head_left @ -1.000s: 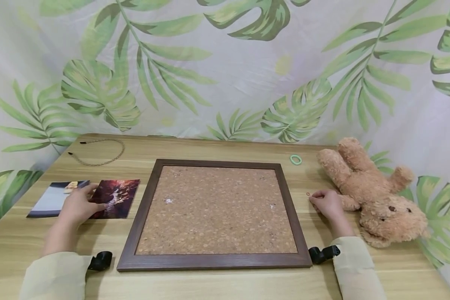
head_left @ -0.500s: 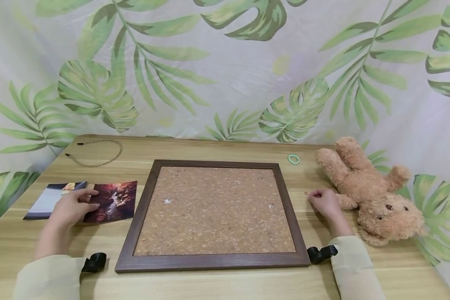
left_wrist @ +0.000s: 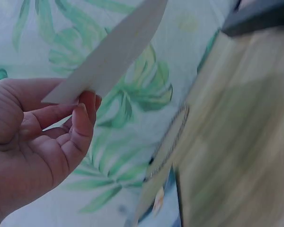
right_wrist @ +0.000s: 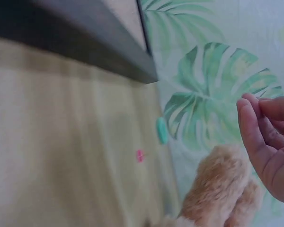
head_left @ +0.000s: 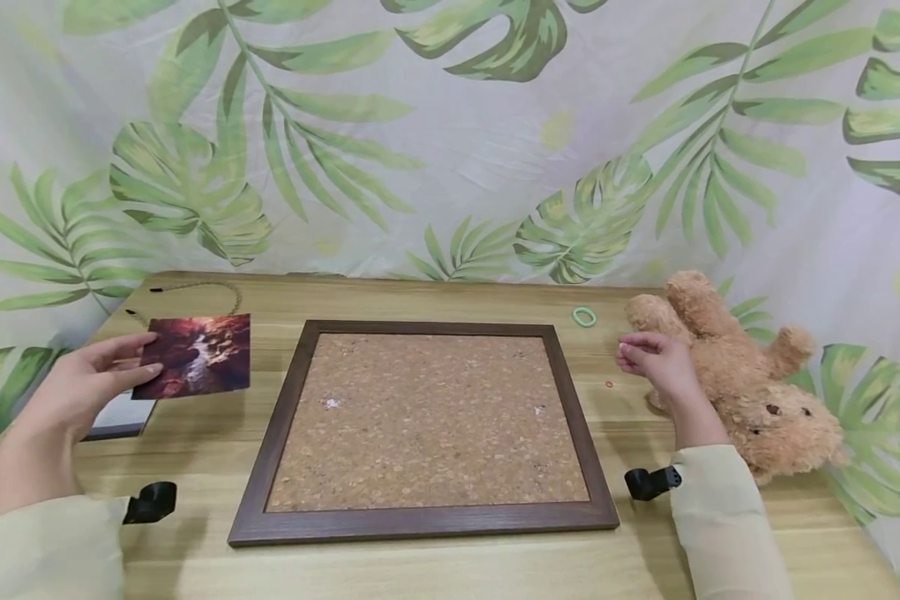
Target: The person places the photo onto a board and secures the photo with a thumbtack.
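Raised above the table on the left, a dark red photo print (head_left: 198,354) is pinched along its left edge by my left hand (head_left: 75,379). The left wrist view shows the print's pale back (left_wrist: 116,52) tilted up between thumb and fingers. A second photo print (head_left: 120,414) lies on the table, partly hidden beneath it. My right hand (head_left: 656,362) hovers beside the teddy bear (head_left: 735,375) with thumb and fingertips brought together; I cannot tell whether something small is between them. A tiny red piece (head_left: 609,384) lies on the table close by, also in the right wrist view.
A brown-framed cork board (head_left: 431,417) lies in the middle of the table. Behind it to the right is a green ring (head_left: 583,317). A braided cord with black ends (head_left: 225,285) lies at the back left. A leaf-patterned cloth (head_left: 450,142) hangs behind.
My left hand has lifted the dark red print off the table and moved left and back with it. The right hand has risen from the table beside the tiny red piece, which stays there.
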`<move>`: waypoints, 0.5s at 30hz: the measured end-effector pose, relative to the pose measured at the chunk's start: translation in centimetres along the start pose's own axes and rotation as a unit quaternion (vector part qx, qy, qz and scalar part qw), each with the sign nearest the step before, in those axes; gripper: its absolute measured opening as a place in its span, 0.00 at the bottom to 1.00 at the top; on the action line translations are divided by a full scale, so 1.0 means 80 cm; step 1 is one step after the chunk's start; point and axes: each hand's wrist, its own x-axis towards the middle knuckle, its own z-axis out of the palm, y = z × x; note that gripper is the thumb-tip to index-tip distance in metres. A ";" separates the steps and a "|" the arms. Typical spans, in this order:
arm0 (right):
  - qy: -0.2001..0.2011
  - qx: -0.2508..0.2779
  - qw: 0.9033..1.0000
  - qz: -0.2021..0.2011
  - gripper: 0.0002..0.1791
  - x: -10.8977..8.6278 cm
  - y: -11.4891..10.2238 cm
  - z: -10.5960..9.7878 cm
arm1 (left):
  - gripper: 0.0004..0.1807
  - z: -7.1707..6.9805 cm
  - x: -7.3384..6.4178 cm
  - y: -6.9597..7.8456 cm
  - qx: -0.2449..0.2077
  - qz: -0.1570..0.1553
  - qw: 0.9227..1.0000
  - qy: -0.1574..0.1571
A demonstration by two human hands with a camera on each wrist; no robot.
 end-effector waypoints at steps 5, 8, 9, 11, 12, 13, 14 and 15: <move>-0.001 -0.012 1.000 0.005 0.20 -0.013 -0.069 0.035 | 0.37 0.029 0.003 0.054 -0.032 0.011 0.999 -0.018; -0.001 -0.039 0.999 -0.005 0.19 -0.035 -0.127 0.073 | 0.37 0.060 0.011 0.080 -0.079 0.011 0.996 -0.024; 0.002 -0.040 0.999 -0.011 0.18 -0.038 -0.137 0.084 | 0.37 0.071 0.013 0.089 -0.093 0.012 0.995 -0.027; 0.006 -0.028 0.999 -0.019 0.17 -0.040 -0.149 0.100 | 0.36 0.095 0.021 0.103 -0.130 0.022 0.991 -0.036; 0.008 -0.021 0.999 -0.023 0.16 -0.040 -0.152 0.107 | 0.35 0.106 0.024 0.110 -0.145 0.030 0.988 -0.042; 0.012 -0.013 1.000 -0.025 0.15 -0.038 -0.153 0.114 | 0.34 0.117 0.028 0.118 -0.154 0.037 0.986 -0.047; 0.015 -0.007 0.999 -0.028 0.15 -0.036 -0.152 0.119 | 0.33 0.129 0.031 0.125 -0.162 0.048 0.985 -0.047; 0.017 -0.002 0.999 -0.030 0.14 -0.034 -0.151 0.125 | 0.32 0.141 0.035 0.133 -0.174 0.054 0.982 -0.049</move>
